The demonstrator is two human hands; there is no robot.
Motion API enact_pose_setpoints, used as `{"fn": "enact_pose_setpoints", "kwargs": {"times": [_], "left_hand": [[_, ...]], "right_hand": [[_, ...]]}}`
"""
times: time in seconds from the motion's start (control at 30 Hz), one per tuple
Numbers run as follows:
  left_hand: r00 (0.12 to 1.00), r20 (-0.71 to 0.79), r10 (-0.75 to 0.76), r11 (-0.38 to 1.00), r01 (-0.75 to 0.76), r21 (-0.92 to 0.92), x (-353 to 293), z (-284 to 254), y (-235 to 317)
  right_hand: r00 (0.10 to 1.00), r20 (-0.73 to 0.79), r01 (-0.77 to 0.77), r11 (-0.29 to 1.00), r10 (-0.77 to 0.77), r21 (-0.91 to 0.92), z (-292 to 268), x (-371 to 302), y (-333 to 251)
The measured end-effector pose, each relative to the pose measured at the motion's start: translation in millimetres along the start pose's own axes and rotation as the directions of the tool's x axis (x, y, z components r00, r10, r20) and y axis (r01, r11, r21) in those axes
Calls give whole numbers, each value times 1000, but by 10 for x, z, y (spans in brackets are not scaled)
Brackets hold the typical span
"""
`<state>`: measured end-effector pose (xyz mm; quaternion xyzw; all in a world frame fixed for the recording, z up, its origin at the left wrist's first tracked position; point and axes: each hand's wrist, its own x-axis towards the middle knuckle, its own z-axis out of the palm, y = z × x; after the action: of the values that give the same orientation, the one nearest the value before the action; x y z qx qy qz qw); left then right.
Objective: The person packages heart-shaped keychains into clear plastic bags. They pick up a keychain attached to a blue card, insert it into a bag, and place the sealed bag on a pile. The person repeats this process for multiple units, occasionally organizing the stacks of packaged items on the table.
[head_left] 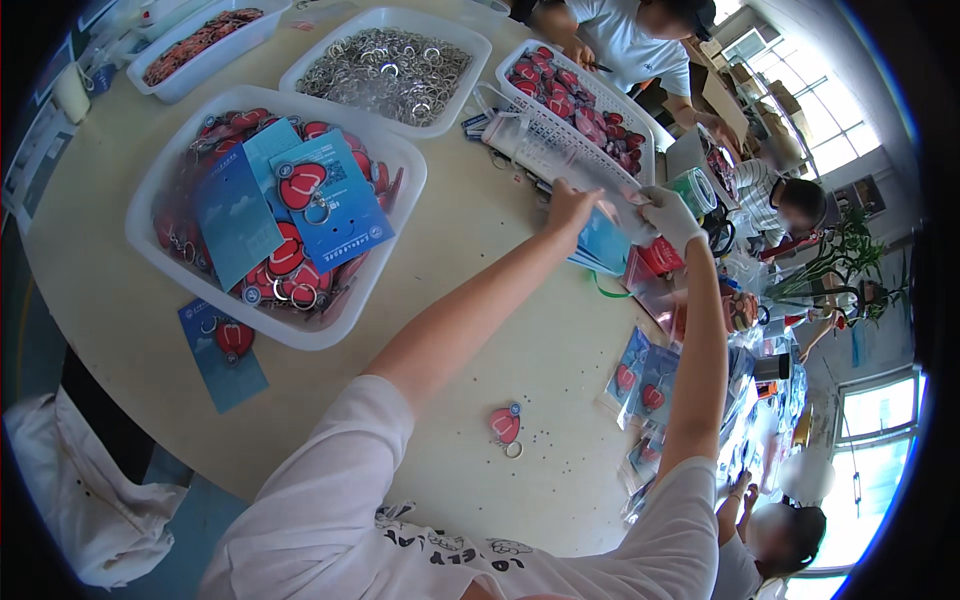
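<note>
Both arms reach to the far right of the table. My left hand [574, 212], bare, has its fingers closed at the edge of a clear plastic bag [625, 212]. The bag's other side is pinched by my right hand [674, 217], which wears a white glove. Below and between the hands lie blue cards [602, 246], partly covered by the plastic. A single red heart-shaped keychain [506, 425] with a metal ring rests on the table nearer to me. At the left, another keychain [234, 340] lies on a blue backing card [222, 375].
A white tub [140, 232] holds red keychains and blue cards. Behind it stand a tub of metal rings [478, 50], a tub of reddish pieces [170, 92] and a white basket [645, 165] of red hearts. Bagged keychains [645, 375] lie right. Several people sit around.
</note>
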<state>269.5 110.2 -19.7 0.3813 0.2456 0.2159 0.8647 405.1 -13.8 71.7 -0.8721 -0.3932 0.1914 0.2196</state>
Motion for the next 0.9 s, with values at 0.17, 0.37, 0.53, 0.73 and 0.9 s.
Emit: {"fn": "enact_pose_setpoints", "kwargs": {"times": [0.17, 0.37, 0.53, 0.73, 0.9], "left_hand": [[963, 30, 268, 959, -263, -109, 70, -211, -132], [828, 88, 553, 791, -556, 255, -93, -758, 203], [598, 522, 609, -68, -615, 785, -245, -1033, -144], [583, 485, 652, 116, -709, 696, -20, -827, -518], [582, 650, 488, -401, -512, 760, -297, -371, -630]], "right_hand": [[694, 566, 663, 89, -446, -743, -304, 845, 496], [963, -31, 158, 655, -267, -739, 365, 1301, -123], [817, -464, 25, 826, -341, -563, 263, -70, -366], [741, -478, 231, 847, -472, -479, 944, -1755, 551], [891, -408, -15, 883, -201, -469, 1437, -2709, 509]]}}
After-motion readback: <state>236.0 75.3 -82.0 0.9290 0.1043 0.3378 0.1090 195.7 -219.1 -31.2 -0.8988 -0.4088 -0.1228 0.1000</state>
